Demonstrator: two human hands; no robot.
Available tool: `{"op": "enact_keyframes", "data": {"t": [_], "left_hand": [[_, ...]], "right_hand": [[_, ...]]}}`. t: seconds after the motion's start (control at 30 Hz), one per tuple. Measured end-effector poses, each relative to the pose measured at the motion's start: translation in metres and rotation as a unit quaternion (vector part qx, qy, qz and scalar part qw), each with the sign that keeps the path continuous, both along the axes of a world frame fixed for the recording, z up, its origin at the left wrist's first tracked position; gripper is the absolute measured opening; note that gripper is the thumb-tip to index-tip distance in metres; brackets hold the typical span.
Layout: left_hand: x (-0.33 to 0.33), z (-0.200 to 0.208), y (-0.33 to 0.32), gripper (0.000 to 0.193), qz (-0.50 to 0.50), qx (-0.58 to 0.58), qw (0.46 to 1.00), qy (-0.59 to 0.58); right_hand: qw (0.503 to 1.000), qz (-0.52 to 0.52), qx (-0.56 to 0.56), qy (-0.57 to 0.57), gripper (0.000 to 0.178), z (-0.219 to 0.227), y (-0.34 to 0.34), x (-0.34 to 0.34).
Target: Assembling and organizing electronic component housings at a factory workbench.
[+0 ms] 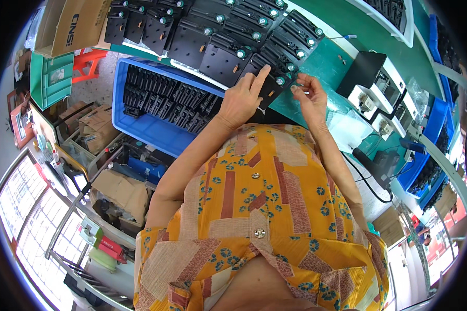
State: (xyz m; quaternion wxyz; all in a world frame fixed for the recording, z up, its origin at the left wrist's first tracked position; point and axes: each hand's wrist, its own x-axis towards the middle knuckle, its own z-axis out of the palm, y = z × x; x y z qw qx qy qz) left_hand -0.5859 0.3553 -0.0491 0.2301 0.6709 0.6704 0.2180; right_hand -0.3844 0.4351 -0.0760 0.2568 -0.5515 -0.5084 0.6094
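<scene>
A black plate assembly (271, 90) with round silver-green parts along its edge lies at the near right end of a group of similar ones. My left hand (242, 99) is on it, its index finger stretched over the top and the other fingers bent against its left side. Just right of the assembly, my right hand (312, 99) has thumb and index finger pinched together beside a round part (280, 81). Whatever sits between those fingertips is too small to make out. Several matching black plate assemblies (221, 61) lie close together ahead of my hands.
On the left stands a blue bin (155, 127) holding rows of black parts. A white and black machine (379, 90) sits on the green bench to the right, near a pen-like tool (347, 37). Cardboard box (78, 26) and green crate (52, 78) stand far left.
</scene>
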Motion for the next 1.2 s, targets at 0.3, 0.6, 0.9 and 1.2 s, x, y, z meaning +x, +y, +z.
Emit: {"op": "enact_keyframes", "data": {"t": [0.3,0.6,0.9,1.2], "left_hand": [[-0.002,0.010,0.006,0.091,0.009,-0.017,1.000,0.001],[-0.001,0.009,0.012,0.094,0.011,-0.021,0.999,-0.022],[-0.002,0.017,0.013,0.091,0.017,-0.044,0.999,-0.021],[-0.004,0.018,0.017,0.092,0.011,-0.054,0.998,-0.025]], "right_hand": [[0.999,0.031,-0.005,0.033,0.031,0.020,-0.002,-0.007],[0.994,0.011,-0.077,0.070,0.031,0.012,0.008,-0.005],[0.998,-0.013,-0.045,0.036,0.042,0.020,0.026,-0.008],[0.999,0.026,0.044,-0.019,0.050,0.020,0.051,-0.014]]}}
